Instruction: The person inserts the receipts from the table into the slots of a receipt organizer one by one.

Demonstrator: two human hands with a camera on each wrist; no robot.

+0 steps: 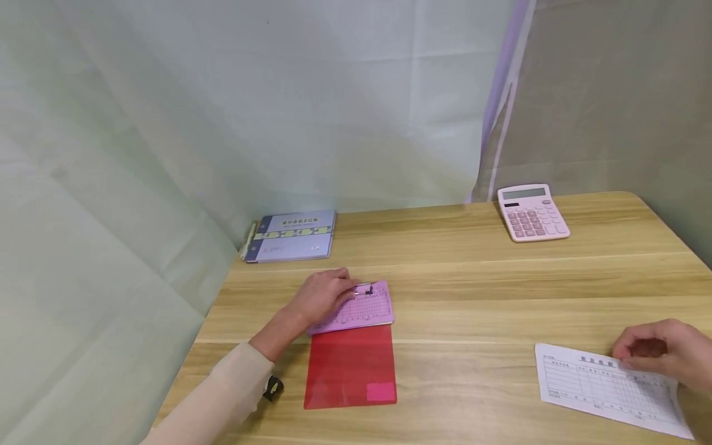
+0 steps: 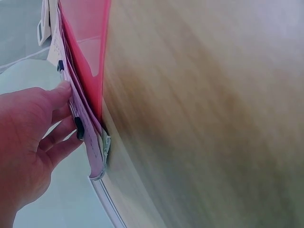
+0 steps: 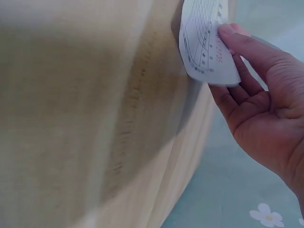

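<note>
A stack of pink printed slips (image 1: 367,307) lies across the top part of a red plastic folder (image 1: 350,364). My left hand (image 1: 324,295) is at the stack's far edge, thumb and fingers around the binder clip (image 2: 79,124) fixed there. In the left wrist view, the left hand (image 2: 33,133) has its thumb on the pink side and its fingers by the clip. At the right, my right hand (image 1: 664,352) pinches the upper edge of a white printed form (image 1: 606,386). The right wrist view shows this form (image 3: 202,52) slightly curved, between thumb and fingers.
A pink calculator (image 1: 534,213) stands at the table's back right. At the back left lies a blue-and-white account book (image 1: 295,236), with a pen (image 1: 248,241) along its left side. A small black object (image 1: 274,388) sits beside the left sleeve. Pale curtains (image 1: 334,105) hang behind the table.
</note>
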